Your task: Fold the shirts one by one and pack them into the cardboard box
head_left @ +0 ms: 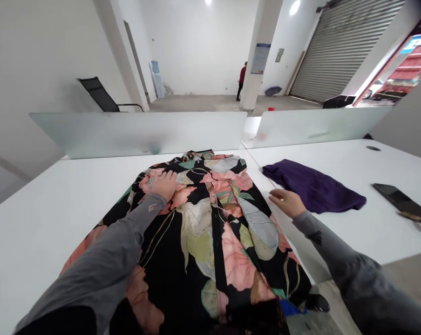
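Observation:
A black garment with large pink, green and grey flowers [210, 232] lies spread flat on a white table [39, 218]. My left hand [165, 184] rests palm down on the garment's upper left part, fingers stretched out. My right hand [287, 201] lies at the garment's right edge, fingers extended and flat on the table top, just beside a folded purple cloth [313, 186]. Both arms wear grey sleeves. Neither hand holds anything.
A dark phone or tablet [401, 200] lies at the right of the neighbouring table. Frosted divider panels [137, 132] stand along the far edge. A black chair [100, 95] is behind them. A person in red [242, 79] stands far back by a pillar.

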Action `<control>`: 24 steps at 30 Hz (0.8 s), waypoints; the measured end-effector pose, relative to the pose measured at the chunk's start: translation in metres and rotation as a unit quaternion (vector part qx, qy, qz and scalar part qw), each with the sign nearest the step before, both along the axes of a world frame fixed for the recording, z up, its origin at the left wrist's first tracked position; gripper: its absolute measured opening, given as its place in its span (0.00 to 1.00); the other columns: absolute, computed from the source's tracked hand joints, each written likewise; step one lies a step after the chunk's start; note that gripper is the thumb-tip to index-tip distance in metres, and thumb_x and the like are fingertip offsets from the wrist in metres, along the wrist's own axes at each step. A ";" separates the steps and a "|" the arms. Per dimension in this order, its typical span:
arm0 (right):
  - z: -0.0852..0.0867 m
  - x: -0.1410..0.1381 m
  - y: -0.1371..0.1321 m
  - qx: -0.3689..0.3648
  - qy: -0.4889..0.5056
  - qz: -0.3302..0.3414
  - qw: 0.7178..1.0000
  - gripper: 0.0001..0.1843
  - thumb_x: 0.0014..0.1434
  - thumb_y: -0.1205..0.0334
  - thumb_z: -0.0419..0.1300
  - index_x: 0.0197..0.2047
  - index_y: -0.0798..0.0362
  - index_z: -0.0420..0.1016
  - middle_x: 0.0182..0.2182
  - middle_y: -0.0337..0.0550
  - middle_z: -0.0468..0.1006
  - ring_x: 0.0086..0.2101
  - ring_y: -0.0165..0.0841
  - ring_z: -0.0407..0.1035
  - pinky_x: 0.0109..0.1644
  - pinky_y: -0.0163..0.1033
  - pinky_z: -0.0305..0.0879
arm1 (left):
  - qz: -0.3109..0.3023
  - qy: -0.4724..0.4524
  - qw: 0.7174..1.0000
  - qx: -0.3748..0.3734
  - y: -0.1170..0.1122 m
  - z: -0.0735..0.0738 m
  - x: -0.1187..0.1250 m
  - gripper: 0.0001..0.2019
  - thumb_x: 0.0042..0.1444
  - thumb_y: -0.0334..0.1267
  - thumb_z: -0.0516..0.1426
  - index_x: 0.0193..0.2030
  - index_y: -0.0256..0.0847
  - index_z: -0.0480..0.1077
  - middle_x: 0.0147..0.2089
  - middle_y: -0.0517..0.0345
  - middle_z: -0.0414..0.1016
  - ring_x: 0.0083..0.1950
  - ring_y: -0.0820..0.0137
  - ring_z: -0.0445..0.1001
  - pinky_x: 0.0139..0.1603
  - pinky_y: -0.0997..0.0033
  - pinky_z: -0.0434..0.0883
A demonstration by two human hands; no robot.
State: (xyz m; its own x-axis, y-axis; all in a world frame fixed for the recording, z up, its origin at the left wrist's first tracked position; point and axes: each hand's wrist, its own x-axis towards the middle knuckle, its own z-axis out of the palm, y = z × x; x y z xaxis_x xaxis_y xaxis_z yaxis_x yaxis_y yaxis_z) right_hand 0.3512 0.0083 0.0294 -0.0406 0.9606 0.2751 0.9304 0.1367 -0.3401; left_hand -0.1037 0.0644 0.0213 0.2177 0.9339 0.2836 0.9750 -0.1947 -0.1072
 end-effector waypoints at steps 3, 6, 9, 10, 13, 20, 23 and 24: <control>0.008 0.008 -0.087 0.013 0.070 0.003 0.997 0.16 0.57 0.48 0.56 0.39 0.50 0.77 0.30 0.42 0.80 0.28 0.35 0.73 0.34 0.40 0.69 | -0.097 -0.002 0.994 -0.040 -0.048 0.000 0.031 0.23 0.65 0.48 0.46 0.61 0.37 0.64 0.68 0.44 0.58 0.66 0.53 0.56 0.65 0.49 0.51; 0.016 -0.015 -0.157 -0.003 0.096 0.083 0.992 0.14 0.60 0.49 0.56 0.41 0.49 0.76 0.31 0.42 0.78 0.30 0.33 0.72 0.34 0.38 0.69 | -0.186 0.004 0.980 -0.065 -0.112 -0.005 0.058 0.26 0.63 0.52 0.49 0.64 0.44 0.62 0.70 0.51 0.54 0.69 0.51 0.51 0.66 0.45 0.51; 0.013 -0.044 -0.195 -0.001 0.074 0.141 0.987 0.14 0.60 0.49 0.58 0.43 0.49 0.74 0.35 0.44 0.77 0.33 0.34 0.72 0.37 0.39 0.70 | -0.227 0.011 0.970 -0.083 -0.174 -0.012 0.067 0.29 0.62 0.55 0.50 0.67 0.49 0.57 0.72 0.53 0.52 0.70 0.48 0.50 0.64 0.39 0.54; 0.009 -0.052 -0.200 0.008 0.053 0.147 0.988 0.16 0.58 0.48 0.60 0.42 0.49 0.74 0.35 0.45 0.76 0.34 0.36 0.72 0.37 0.40 0.70 | -0.227 0.013 0.970 -0.086 -0.191 -0.014 0.066 0.30 0.61 0.56 0.50 0.68 0.50 0.56 0.72 0.54 0.52 0.70 0.48 0.50 0.63 0.37 0.55; -0.005 -0.061 -0.202 0.015 -0.007 0.164 0.986 0.13 0.58 0.49 0.59 0.39 0.49 0.75 0.35 0.46 0.76 0.35 0.38 0.72 0.37 0.42 0.69 | -0.201 0.008 0.977 -0.077 -0.232 -0.019 0.053 0.32 0.61 0.58 0.50 0.69 0.51 0.54 0.71 0.53 0.53 0.70 0.49 0.51 0.61 0.37 0.58; 0.006 -0.024 -0.195 0.062 0.028 0.068 0.995 0.10 0.60 0.52 0.51 0.39 0.40 0.73 0.34 0.46 0.76 0.32 0.41 0.74 0.34 0.48 0.70 | -0.140 -0.004 0.989 -0.056 -0.294 -0.021 0.020 0.34 0.60 0.55 0.53 0.71 0.50 0.49 0.72 0.52 0.51 0.71 0.48 0.49 0.63 0.39 0.57; 0.012 -0.011 -0.197 0.067 0.002 0.070 0.995 0.08 0.56 0.46 0.54 0.38 0.30 0.72 0.33 0.48 0.76 0.31 0.46 0.74 0.29 0.52 0.68 | -0.119 -0.027 0.992 -0.046 -0.312 -0.022 0.017 0.34 0.59 0.54 0.55 0.70 0.48 0.53 0.71 0.52 0.52 0.71 0.48 0.48 0.66 0.41 0.55; 0.010 -0.009 -0.196 0.037 -0.003 0.122 0.992 0.08 0.54 0.45 0.56 0.38 0.28 0.73 0.34 0.48 0.77 0.31 0.46 0.75 0.29 0.51 0.69 | -0.115 -0.039 0.992 -0.042 -0.316 -0.022 0.014 0.32 0.59 0.54 0.54 0.69 0.48 0.55 0.71 0.53 0.54 0.71 0.51 0.50 0.67 0.43 0.55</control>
